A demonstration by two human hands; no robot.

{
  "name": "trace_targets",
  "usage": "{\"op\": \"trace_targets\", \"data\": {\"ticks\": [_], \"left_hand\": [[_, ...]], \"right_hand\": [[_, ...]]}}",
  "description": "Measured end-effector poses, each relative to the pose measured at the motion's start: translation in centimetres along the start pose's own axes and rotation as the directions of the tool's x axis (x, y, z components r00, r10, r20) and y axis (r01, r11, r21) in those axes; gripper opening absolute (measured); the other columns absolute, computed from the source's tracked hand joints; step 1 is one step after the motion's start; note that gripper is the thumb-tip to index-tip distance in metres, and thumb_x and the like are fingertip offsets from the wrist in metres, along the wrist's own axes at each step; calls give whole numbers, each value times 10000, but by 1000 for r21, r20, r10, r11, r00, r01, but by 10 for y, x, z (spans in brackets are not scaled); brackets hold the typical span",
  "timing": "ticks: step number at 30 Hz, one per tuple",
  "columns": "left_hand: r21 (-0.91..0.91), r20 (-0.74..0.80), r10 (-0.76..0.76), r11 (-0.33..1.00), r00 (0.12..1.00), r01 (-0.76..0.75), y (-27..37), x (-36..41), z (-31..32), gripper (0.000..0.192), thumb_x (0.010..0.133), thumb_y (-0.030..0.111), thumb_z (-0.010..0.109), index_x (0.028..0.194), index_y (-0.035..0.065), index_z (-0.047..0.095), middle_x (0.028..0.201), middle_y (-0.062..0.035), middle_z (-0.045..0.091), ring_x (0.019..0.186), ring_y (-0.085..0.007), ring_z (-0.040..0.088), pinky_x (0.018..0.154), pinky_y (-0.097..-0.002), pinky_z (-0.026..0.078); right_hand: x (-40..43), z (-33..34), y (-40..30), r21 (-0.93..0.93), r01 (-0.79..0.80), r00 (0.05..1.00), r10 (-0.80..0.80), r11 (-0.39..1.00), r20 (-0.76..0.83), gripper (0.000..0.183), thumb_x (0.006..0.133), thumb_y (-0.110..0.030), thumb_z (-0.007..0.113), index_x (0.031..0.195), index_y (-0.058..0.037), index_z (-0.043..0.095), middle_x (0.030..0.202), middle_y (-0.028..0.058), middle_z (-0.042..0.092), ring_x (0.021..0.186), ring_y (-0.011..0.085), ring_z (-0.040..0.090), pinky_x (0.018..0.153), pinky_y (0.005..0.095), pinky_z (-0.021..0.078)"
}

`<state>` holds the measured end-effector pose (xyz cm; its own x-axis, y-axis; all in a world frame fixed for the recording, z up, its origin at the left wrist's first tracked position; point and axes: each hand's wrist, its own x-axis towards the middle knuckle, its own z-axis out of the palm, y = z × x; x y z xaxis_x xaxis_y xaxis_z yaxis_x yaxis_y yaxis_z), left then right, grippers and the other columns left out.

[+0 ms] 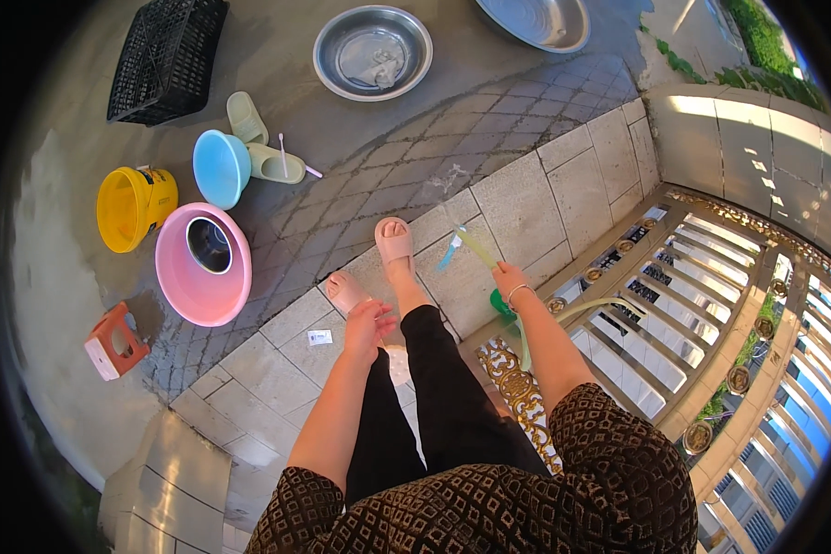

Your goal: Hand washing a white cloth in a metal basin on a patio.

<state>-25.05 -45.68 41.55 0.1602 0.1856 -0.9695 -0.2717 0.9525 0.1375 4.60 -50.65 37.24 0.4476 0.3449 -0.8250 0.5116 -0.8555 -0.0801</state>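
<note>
My right hand (511,282) is closed around a yellow-green hose (476,248), whose end points away over the tiled step. Behind that hand the hose curves back past a green object (503,302) by the gate. Below the hose end lies a brush with a blue handle (449,255) on the tiles. My left hand (370,324) is held above my legs, its fingers loosely apart with nothing seen in them. A small white packet (320,337) bearing writing lies on the tiles left of it.
A pink basin (203,305) holds a metal bowl (209,245). Around it are a blue basin (218,170), yellow bucket (120,211), orange stool (116,341), green slippers (277,166) and black crate (165,62). Steel basins (372,91) (540,24) stand farther off. A metal gate (665,277) borders the right.
</note>
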Motion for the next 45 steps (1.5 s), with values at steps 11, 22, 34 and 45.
{"op": "trace_targets", "data": {"ticks": [11, 22, 34, 45], "left_hand": [[-25, -84, -79, 997, 993, 77, -33, 18, -21, 151, 777, 133, 444, 891, 40, 472, 821, -80, 533, 646, -183, 541, 572, -283, 465], [-181, -229, -99, 982, 968, 57, -53, 17, -82, 231, 764, 221, 446, 906, 44, 488, 797, -74, 503, 610, -189, 517, 544, -309, 448], [-224, -358, -209, 965, 910, 133, -43, -15, -110, 444, 810, 450, 348, 707, 46, 503, 588, -41, 518, 409, -141, 451, 390, -260, 343], [-355, -364, -180, 934, 914, 43, -36, -20, -116, 405, 784, 420, 417, 683, 38, 502, 516, -47, 489, 363, -126, 425, 345, -249, 312]], "right_hand": [[-57, 50, -114, -382, 493, 821, -272, 782, 502, 289, 792, -260, 372, 1009, -118, 500, 956, 175, 532, 892, 341, 496, 764, 408, 392], [-80, 129, -135, -154, 756, 548, -485, 636, 682, 345, 789, -276, 414, 1099, -135, 466, 912, 188, 544, 848, 327, 517, 748, 350, 398], [-95, 146, -151, -35, 719, 430, -404, 695, 808, 351, 792, -220, 486, 1132, -139, 465, 969, 134, 559, 874, 186, 537, 784, 259, 387], [-100, 147, -161, 89, 686, 358, -442, 722, 822, 358, 795, -168, 490, 1135, -63, 450, 1024, 72, 544, 922, 125, 495, 819, 233, 361]]}}
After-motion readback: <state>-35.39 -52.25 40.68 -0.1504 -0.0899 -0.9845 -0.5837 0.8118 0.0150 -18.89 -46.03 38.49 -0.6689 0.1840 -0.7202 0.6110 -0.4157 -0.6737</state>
